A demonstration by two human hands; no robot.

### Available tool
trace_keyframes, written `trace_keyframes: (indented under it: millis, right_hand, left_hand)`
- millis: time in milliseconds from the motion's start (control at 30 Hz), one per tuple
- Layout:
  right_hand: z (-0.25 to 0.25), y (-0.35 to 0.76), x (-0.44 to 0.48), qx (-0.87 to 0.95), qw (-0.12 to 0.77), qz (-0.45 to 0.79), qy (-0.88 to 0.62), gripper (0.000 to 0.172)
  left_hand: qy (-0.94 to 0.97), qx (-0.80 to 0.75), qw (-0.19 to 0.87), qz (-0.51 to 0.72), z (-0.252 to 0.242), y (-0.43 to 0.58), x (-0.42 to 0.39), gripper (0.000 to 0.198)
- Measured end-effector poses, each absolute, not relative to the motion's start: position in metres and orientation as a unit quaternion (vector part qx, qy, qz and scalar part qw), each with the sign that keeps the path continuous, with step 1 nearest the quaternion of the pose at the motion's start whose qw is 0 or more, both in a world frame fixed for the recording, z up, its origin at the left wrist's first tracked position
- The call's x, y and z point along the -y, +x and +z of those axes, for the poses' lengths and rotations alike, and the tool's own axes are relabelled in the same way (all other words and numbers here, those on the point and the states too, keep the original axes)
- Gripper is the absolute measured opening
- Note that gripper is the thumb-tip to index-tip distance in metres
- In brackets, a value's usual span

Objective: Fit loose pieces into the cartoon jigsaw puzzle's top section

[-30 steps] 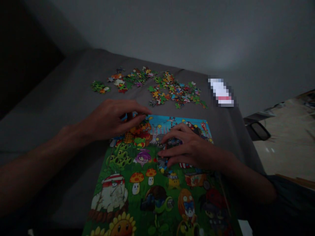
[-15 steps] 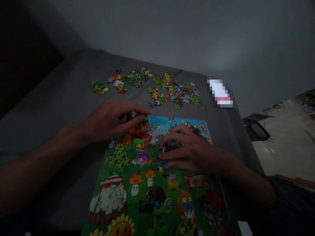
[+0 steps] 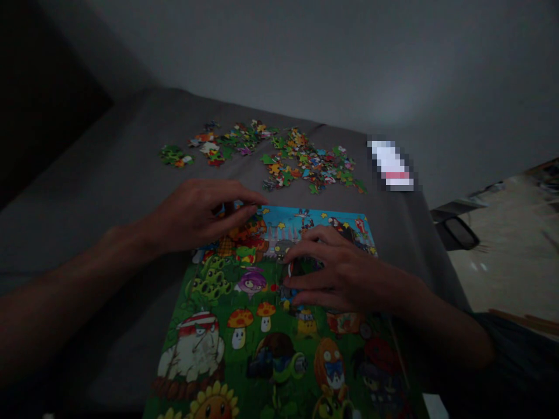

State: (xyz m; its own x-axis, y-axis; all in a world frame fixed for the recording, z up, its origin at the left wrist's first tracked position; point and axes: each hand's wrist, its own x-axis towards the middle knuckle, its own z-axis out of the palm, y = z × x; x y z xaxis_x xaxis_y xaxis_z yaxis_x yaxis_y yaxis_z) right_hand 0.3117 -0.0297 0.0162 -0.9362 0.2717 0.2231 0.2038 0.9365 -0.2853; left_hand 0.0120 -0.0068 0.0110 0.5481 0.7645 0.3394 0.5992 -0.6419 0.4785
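A colourful cartoon jigsaw puzzle [image 3: 255,326] lies in front of me, its pieces fitted into one large picture. My left hand [image 3: 201,212] rests at the puzzle's top left edge. Its fingers are stretched out, with the thumb below them and a gap between; I see nothing held there. Over the upper right half of the picture lies my right hand [image 3: 336,270], fingers spread and the tips touching the surface. Parts of the picture under both hands are hidden.
Many loose jigsaw pieces [image 3: 305,160] are scattered on the grey cloth [image 3: 126,157] beyond the puzzle. A blurred-out phone-like object [image 3: 391,166] lies at the far right, by the pale wall [image 3: 279,58]. A dark-framed item [image 3: 459,233] sits lower, beyond the cloth's right edge.
My right hand has shifted very slightly toward me on the puzzle. The left hand stays at the top left edge, and the loose pieces have not moved.
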Motion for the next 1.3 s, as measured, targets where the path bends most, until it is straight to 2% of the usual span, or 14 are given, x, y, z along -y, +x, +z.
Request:
trace_keyframes:
  millis: [433,600,733,867,967,1133,1300]
  right_hand:
    - [0.022,0.302,0.047,0.99,0.098,-0.008,-0.101,0.023]
    - [0.02,0.304,0.042,0.977,0.151,0.013,-0.149,0.024]
    - [0.016,0.303,0.041,0.961,0.192,0.024,-0.198,0.032]
    - [0.01,0.3,0.041,0.96,0.192,0.093,-0.183,0.033]
    - [0.01,0.299,0.038,0.937,0.233,0.188,-0.178,0.033]
    - [0.016,0.297,0.036,0.882,0.299,0.297,-0.211,0.028]
    - [0.017,0.297,0.038,0.867,0.315,0.317,-0.221,0.025]
  left_hand:
    - [0.847,-0.411,0.187,0.279,0.005,0.014,0.008,0.035]
    - [0.815,-0.425,0.272,0.287,0.004,0.021,0.011,0.043]
    - [0.778,-0.403,0.39,0.284,0.002,0.027,0.015,0.045]
    - [0.745,-0.365,0.492,0.265,-0.002,0.031,0.018,0.04]
    - [0.728,-0.35,0.528,0.262,-0.004,0.03,0.02,0.036]
    - [0.721,-0.331,0.538,0.284,-0.001,0.027,0.023,0.024]
    - [0.736,-0.317,0.527,0.282,0.004,0.027,0.025,0.021]
